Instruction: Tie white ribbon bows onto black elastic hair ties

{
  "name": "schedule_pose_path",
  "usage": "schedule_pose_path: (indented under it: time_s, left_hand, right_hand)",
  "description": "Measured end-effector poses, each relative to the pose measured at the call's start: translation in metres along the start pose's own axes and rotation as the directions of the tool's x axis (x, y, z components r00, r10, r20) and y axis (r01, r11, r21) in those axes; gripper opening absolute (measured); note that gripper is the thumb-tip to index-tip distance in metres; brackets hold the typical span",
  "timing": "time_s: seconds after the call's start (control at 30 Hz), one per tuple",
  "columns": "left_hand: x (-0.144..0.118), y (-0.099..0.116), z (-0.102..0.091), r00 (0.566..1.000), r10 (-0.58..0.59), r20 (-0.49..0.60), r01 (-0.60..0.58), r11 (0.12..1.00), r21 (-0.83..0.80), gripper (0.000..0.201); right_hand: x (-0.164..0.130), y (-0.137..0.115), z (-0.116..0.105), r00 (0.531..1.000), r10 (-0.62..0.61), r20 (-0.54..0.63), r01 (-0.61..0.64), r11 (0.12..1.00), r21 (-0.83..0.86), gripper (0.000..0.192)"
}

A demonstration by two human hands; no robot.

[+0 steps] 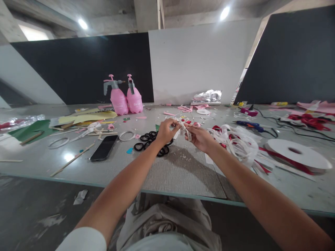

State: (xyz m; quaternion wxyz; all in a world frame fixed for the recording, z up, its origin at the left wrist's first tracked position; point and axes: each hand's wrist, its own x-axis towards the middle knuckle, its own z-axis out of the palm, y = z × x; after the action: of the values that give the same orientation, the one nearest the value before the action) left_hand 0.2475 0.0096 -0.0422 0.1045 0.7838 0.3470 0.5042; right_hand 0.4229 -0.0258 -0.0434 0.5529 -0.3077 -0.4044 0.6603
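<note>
My left hand (pixel 167 131) and my right hand (pixel 199 136) meet over the middle of the table, fingers pinched on a white ribbon (pixel 188 134) with small print on it. The ribbon is bunched between the fingertips, and a short end hangs down by my right hand. Its exact shape there is partly hidden by my fingers. Beneath and beside my left hand lies a pile of black hair ties (pixel 147 140). To the right of my right hand is a heap of white and red ribbon loops (pixel 237 141).
A phone (pixel 104 148), a white ring (pixel 127 135) and thin wooden sticks (pixel 72 160) lie left. Two pink spray bottles (pixel 119 101) stand at the back. A glue gun (pixel 252 126) with a cable and a large white ribbon spool (pixel 298 153) are right. Foil (pixel 208 97) lies by the wall.
</note>
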Motion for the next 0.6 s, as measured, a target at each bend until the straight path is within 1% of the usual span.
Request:
schedule_pose_path:
  time_s: [0.07, 0.13, 0.2, 0.27, 0.33, 0.43, 0.5, 0.6]
  left_hand:
    - [0.001, -0.003, 0.001, 0.998, -0.059, -0.003, 0.058, 0.994, -0.097, 0.019]
    - [0.002, -0.007, 0.003, 0.988, -0.154, -0.02, 0.146, 0.963, -0.227, 0.021]
    - [0.004, -0.011, 0.006, 0.963, -0.269, -0.016, 0.242, 0.889, -0.389, 0.023]
    - [0.005, -0.015, 0.008, 0.93, -0.365, 0.042, 0.334, 0.793, -0.51, 0.024]
    - [0.005, -0.018, 0.01, 0.904, -0.415, 0.103, 0.398, 0.73, -0.555, 0.024]
    - [0.003, -0.018, 0.012, 0.896, -0.419, 0.147, 0.423, 0.708, -0.566, 0.025]
    - [0.002, -0.016, 0.011, 0.9, -0.407, 0.158, 0.422, 0.715, -0.558, 0.024]
    - [0.001, -0.012, 0.01, 0.894, -0.407, 0.188, 0.44, 0.718, -0.54, 0.024]
  right_hand:
    - [0.001, 0.0, -0.001, 0.999, -0.006, -0.033, 0.006, 1.0, -0.01, 0.02]
    - [0.002, 0.0, -0.003, 0.996, -0.021, -0.089, 0.019, 0.999, -0.029, 0.021]
    - [0.002, -0.001, -0.005, 0.991, -0.045, -0.125, 0.037, 0.997, -0.068, 0.022]
    - [0.002, -0.002, -0.005, 0.988, -0.073, -0.134, 0.056, 0.99, -0.127, 0.024]
    - [0.001, -0.003, -0.003, 0.986, -0.099, -0.137, 0.074, 0.981, -0.181, 0.024]
    - [-0.001, -0.001, 0.0, 0.982, -0.149, -0.113, 0.11, 0.949, -0.295, 0.028]
    - [0.0, 0.002, 0.0, 0.975, -0.209, -0.072, 0.157, 0.885, -0.439, 0.036]
    - [0.005, 0.008, -0.003, 0.94, -0.341, -0.029, 0.233, 0.699, -0.676, 0.047]
